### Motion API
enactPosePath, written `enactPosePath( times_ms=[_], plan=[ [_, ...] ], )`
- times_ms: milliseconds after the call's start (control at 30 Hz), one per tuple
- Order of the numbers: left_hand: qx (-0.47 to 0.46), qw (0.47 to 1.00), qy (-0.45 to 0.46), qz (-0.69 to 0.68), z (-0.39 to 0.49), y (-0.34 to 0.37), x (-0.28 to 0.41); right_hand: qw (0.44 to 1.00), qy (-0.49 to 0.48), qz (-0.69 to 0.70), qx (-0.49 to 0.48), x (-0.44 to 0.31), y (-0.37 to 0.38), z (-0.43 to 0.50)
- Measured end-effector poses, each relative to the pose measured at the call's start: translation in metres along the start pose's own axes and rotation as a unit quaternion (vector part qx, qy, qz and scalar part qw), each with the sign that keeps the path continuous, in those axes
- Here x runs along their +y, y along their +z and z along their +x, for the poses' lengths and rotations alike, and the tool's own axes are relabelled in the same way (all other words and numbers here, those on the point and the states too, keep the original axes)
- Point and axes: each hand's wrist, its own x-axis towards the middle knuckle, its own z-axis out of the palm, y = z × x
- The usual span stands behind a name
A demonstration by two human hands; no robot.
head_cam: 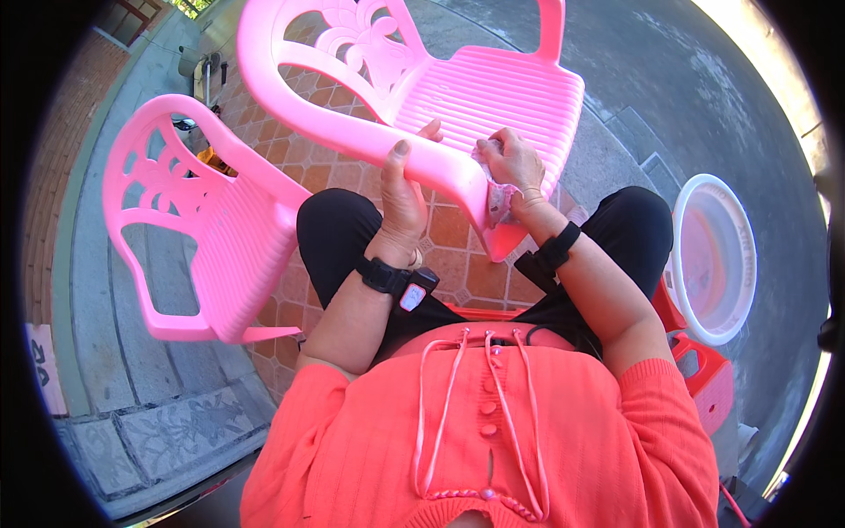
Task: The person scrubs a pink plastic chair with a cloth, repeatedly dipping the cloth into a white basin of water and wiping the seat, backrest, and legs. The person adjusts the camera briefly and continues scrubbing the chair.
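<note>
A pink plastic armchair with a ribbed seat and a cut-out floral back stands tilted before my knees. My left hand is at its near armrest, thumb on the near side and fingertips showing past the far side. Bunched in my right hand is a pale, wet-looking cloth, pressed against the armrest's front end where it bends down into the leg. Part of the cloth is hidden under my fingers and wrist.
A second pink plastic armchair stands at my left. On my right, a white plastic basin holds liquid, close to a red plastic stool. Orange patterned floor tiles lie beneath, with grey concrete beyond.
</note>
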Motion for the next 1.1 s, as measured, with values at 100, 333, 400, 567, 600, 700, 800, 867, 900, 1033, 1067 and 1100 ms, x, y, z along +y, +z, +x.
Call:
enactPosePath(
  times_ms=[100,333,400,567,600,700,800,867,900,1033,1067,1100],
  plan=[
    [-0.005,1.0,-0.007,-0.021,-0.003,-0.002,0.006,0.997,-0.057,0.035,-0.048,0.023,-0.011,0.009],
    [-0.028,0.99,-0.052,-0.127,-0.003,-0.001,0.01,0.965,-0.238,-0.11,-0.025,0.05,-0.042,-0.009],
    [-0.035,0.984,-0.065,-0.162,-0.003,-0.002,0.009,0.95,-0.267,-0.102,-0.125,0.055,-0.037,-0.019],
    [-0.045,0.987,-0.068,-0.136,-0.001,-0.004,0.006,0.953,-0.251,-0.131,-0.103,0.06,-0.016,-0.028],
    [-0.053,0.989,-0.064,-0.124,0.0,-0.004,0.006,0.952,-0.246,-0.144,-0.111,0.058,-0.013,-0.031],
    [-0.083,0.987,-0.079,-0.108,0.003,-0.006,0.006,0.981,-0.13,0.032,-0.139,0.045,-0.017,-0.04],
    [-0.064,0.992,-0.072,-0.085,0.003,-0.006,0.005,0.842,0.149,0.484,-0.185,0.022,-0.04,-0.04],
    [-0.083,0.99,-0.071,-0.087,0.002,-0.005,0.005,0.807,0.045,0.556,-0.194,0.006,-0.059,-0.054],
    [-0.077,0.991,-0.076,-0.083,0.002,-0.004,0.005,0.791,-0.014,0.58,-0.195,0.0,-0.066,-0.061],
    [-0.051,0.991,-0.085,-0.088,0.0,0.0,0.001,0.864,-0.179,0.45,-0.136,-0.006,-0.062,-0.073],
    [-0.079,0.99,-0.088,-0.081,0.001,-0.001,0.002,0.883,-0.147,0.424,-0.135,-0.003,-0.05,-0.076],
    [-0.102,0.988,-0.09,-0.075,0.002,-0.003,0.003,0.909,-0.093,0.382,-0.138,0.004,-0.038,-0.079]
  ],
)
